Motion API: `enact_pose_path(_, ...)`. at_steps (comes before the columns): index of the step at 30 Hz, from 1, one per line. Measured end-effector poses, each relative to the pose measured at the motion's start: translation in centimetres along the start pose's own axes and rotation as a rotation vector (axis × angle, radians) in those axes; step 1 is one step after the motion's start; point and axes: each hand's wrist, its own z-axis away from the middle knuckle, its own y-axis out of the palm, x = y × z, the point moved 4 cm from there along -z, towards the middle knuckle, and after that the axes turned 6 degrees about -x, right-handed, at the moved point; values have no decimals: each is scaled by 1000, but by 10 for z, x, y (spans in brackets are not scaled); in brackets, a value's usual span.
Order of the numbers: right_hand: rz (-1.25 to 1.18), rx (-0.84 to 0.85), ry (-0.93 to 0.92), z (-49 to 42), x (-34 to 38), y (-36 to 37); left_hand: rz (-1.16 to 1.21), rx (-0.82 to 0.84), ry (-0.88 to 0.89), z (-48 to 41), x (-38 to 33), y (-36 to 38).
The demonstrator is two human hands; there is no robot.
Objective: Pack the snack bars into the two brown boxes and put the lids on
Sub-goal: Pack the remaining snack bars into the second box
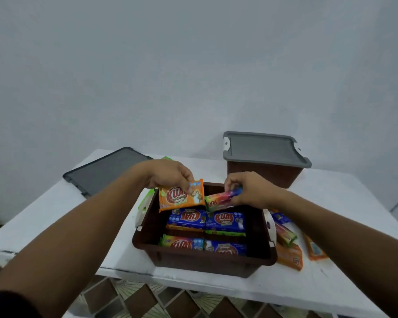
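An open brown box (pixel 147 230) stands near the table's front edge with several blue and green snack bars (pixel 207 220) lying in rows inside. My left hand (pixel 168 174) pinches an orange snack bar (pixel 177 198) over the box's far left corner. Over the far middle, my right hand (pixel 251 190) grips a green, red and blue snack bar (pixel 216 200). A second brown box (pixel 264 174) sits at the back right with a grey lid (pixel 262 148) on top. Another grey lid (pixel 106 171) lies flat at the back left.
Loose orange, green and blue snack bars (pixel 290 253) lie on the white table (pixel 55 216) to the right of the open box. A green packet (pixel 145 200) peeks out beside the box's left wall. Patterned floor tiles show below the table's front edge.
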Motion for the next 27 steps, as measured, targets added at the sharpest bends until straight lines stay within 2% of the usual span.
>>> enact_pose_path(10,509,-84,-111,18,6,40,-336,-67,45,-20,4,39)
enact_pose_path(14,639,38,-142,20,4,49,-388,-104,97,-26,8,53)
enact_pose_path(20,667,172,-119,14,-1,57,-452,-183,182,-21,10,56)
enact_pose_path(23,657,150,-120,14,-2,57,-534,-228,195,-18,11,59)
enact_pose_path(27,617,103,-97,14,-4,55,-779,-301,210,-15,9,63)
